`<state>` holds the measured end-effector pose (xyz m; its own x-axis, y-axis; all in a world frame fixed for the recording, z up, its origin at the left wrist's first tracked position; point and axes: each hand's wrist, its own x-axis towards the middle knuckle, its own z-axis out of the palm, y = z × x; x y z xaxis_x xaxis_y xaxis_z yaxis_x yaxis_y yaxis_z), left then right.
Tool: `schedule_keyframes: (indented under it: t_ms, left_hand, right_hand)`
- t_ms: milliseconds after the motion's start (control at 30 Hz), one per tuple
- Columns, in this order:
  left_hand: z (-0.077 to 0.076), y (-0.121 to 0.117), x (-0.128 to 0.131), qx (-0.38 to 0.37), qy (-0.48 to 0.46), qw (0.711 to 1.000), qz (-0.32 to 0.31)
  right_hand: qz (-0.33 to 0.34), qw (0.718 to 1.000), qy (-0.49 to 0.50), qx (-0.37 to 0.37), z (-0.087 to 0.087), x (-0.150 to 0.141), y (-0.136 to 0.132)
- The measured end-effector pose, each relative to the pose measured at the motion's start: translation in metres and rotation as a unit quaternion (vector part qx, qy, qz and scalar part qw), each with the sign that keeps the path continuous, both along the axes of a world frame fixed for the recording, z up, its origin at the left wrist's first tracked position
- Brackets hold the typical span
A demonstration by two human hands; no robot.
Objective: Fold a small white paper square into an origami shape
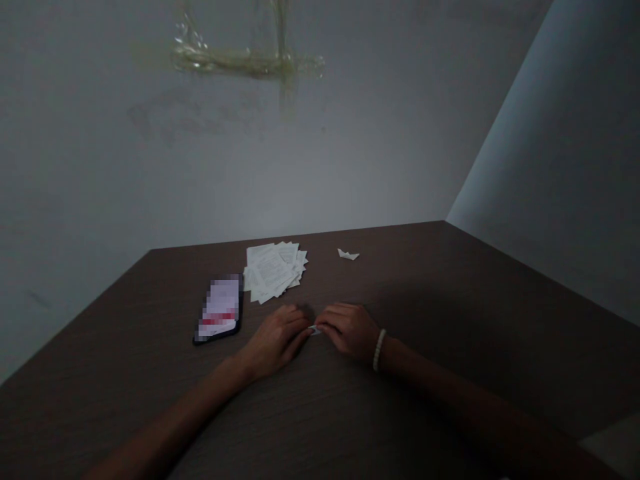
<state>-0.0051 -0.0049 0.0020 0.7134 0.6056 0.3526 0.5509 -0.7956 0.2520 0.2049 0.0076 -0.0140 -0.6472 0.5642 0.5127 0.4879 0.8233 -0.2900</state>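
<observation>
Between my fingertips, low over the brown table, is a small folded piece of white paper (pixel 315 330). My left hand (pixel 281 335) pinches its left end, and my right hand (pixel 353 329), with a beaded bracelet at the wrist, pinches the right end. Most of the paper is hidden by the fingers. Beyond my left hand lies a loose pile of printed paper sheets (pixel 273 270). A small folded paper boat (pixel 348 255) stands farther back, past my right hand.
A phone (pixel 219 308) with a lit, blurred screen lies left of my left hand. The table (pixel 450 293) meets a pale wall (pixel 350 167) at the back and another on the right. Clear tape (pixel 240 61) is stuck on the back wall.
</observation>
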Motion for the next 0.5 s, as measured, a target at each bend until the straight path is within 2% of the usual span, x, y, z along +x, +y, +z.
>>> schedule_keyframes:
  t_ms: [267, 500]
  left_hand:
    - [-0.0015, -0.0012, -0.0029, -0.008, -0.013, 1.000, 0.003]
    - [-0.0013, -0.0020, -0.0014, -0.008, -0.006, 1.000, 0.012]
  right_hand:
    - [0.013, 1.000, 0.017, -0.018, 0.0021, -0.0009, -0.0018]
    - [-0.005, 1.000, 0.007, -0.008, 0.0012, -0.0005, -0.0024]
